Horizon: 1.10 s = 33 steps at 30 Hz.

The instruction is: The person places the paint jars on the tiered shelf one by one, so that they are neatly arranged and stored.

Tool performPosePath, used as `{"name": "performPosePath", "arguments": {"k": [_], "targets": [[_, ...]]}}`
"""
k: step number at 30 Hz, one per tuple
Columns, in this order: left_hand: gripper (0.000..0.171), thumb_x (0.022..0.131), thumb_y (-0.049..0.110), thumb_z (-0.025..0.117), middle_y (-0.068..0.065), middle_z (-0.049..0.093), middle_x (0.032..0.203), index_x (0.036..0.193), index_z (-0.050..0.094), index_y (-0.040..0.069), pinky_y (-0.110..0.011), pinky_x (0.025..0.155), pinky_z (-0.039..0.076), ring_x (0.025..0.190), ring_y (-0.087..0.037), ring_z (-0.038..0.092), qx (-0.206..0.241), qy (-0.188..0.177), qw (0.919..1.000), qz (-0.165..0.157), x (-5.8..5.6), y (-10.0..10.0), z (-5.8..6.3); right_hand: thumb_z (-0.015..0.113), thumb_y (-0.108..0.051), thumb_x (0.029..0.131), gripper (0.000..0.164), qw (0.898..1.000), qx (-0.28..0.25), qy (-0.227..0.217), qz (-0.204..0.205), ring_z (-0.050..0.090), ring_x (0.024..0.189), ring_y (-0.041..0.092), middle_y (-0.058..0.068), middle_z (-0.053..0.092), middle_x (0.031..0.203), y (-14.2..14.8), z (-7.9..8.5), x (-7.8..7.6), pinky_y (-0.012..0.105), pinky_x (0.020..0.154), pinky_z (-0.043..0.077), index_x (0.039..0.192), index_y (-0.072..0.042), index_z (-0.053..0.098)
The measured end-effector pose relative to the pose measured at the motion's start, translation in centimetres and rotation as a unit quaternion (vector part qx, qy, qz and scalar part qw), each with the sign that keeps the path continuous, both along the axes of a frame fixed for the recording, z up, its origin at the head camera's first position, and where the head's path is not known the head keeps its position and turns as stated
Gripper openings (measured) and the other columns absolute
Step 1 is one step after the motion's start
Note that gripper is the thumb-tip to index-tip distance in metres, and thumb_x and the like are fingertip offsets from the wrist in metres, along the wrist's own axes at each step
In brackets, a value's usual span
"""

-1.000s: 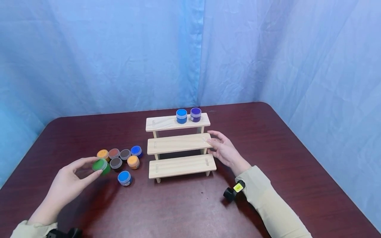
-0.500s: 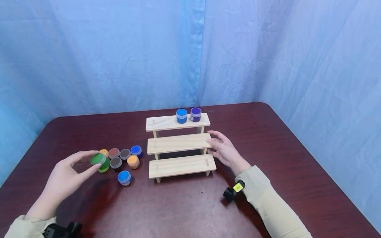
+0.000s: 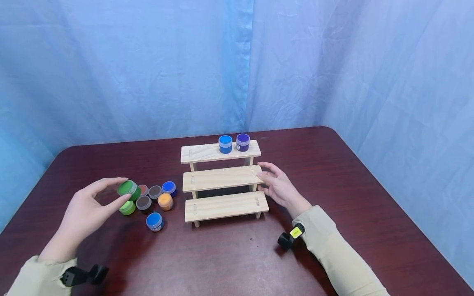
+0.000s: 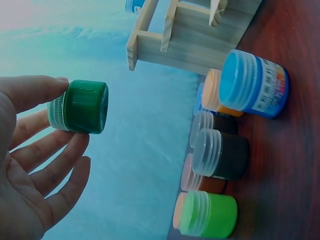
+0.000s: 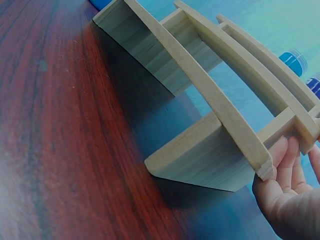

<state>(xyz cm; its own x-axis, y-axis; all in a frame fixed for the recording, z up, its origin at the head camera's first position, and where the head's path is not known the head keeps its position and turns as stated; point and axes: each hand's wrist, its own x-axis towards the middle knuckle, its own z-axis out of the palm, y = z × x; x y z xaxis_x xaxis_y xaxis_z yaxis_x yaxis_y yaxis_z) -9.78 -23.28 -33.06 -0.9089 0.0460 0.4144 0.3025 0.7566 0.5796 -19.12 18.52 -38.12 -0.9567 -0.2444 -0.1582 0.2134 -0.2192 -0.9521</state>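
My left hand [image 3: 87,211] pinches a dark green paint jar [image 3: 129,190] between thumb and fingers, holding it in the air over the left cluster of jars. In the left wrist view that jar [image 4: 86,106] lies sideways to the camera, its clear lid toward the palm. Below it on the table is a light green jar [image 3: 127,208]. My right hand [image 3: 282,190] holds the right end of the middle step of a three-step wooden stand [image 3: 220,179], thumb on top. A blue jar [image 3: 225,144] and a purple jar [image 3: 242,142] stand on the top step.
Near the left hand, dark jars [image 3: 143,203], an orange jar [image 3: 165,201], a red-brown jar [image 3: 143,190] and a deep blue jar [image 3: 169,188] sit close together. One bright blue jar [image 3: 154,221] is nearer the front. A blue curtain [image 3: 148,74] hangs behind the dark red table [image 3: 229,259].
The left hand has raised the dark green jar off the light green one and moved slightly away from the camera, uncovering the light green jar. The right hand stays at the stand.
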Motion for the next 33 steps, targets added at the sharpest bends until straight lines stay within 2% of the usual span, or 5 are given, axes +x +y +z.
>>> {"name": "performPosePath", "arguments": {"k": [4,15,19,26,33], "targets": [[0.039,0.079,0.010,0.076,0.032,0.052,0.092,0.116,0.065,0.010,-0.004,0.063,0.043,0.080,0.015,0.050,0.009,0.013,0.9998,-0.009,-0.5,0.4,0.2,0.046,-0.003,0.097,0.048,1.000,-0.001,0.000,0.000,0.058,0.078,0.007,-0.004,0.057,0.092,0.0,0.0,0.0,0.023,0.069,0.046,0.141,0.000,0.028],[0.038,0.083,0.013,0.072,0.033,0.051,0.097,0.120,0.063,0.008,-0.004,0.066,0.045,0.082,0.014,0.053,0.033,0.012,0.9990,-0.026,-1.5,1.6,0.8,0.045,-0.003,0.097,0.050,1.000,0.009,0.001,-0.001,0.058,0.080,0.008,-0.002,0.055,0.097,-0.1,0.2,0.0,0.022,0.068,0.047,0.143,0.000,0.026],[0.038,0.083,0.011,0.072,0.023,0.057,0.097,0.120,0.063,0.009,-0.004,0.067,0.046,0.079,0.015,0.056,0.054,0.007,0.9978,-0.038,-2.0,2.1,1.1,0.046,-0.003,0.097,0.049,1.000,0.004,0.000,-0.002,0.058,0.079,0.008,-0.003,0.056,0.095,0.0,0.1,0.0,0.022,0.068,0.047,0.143,0.000,0.027],[0.039,0.084,0.016,0.072,-0.001,0.063,0.102,0.122,0.063,0.012,-0.002,0.071,0.044,0.083,0.019,0.052,0.049,0.008,0.9982,-0.032,-3.0,3.4,1.6,0.046,-0.004,0.097,0.049,1.000,0.006,0.000,-0.002,0.058,0.080,0.008,-0.003,0.056,0.095,0.0,0.0,0.0,0.023,0.069,0.047,0.142,-0.001,0.027],[0.039,0.086,0.022,0.070,-0.004,0.063,0.104,0.123,0.063,0.013,-0.005,0.073,0.044,0.083,0.017,0.053,0.070,-0.005,0.9971,-0.030,-4.0,4.7,2.0,0.045,-0.004,0.098,0.049,1.000,0.010,0.000,-0.002,0.058,0.082,0.008,-0.003,0.056,0.097,0.0,0.0,0.1,0.023,0.069,0.047,0.143,0.000,0.027]]}}
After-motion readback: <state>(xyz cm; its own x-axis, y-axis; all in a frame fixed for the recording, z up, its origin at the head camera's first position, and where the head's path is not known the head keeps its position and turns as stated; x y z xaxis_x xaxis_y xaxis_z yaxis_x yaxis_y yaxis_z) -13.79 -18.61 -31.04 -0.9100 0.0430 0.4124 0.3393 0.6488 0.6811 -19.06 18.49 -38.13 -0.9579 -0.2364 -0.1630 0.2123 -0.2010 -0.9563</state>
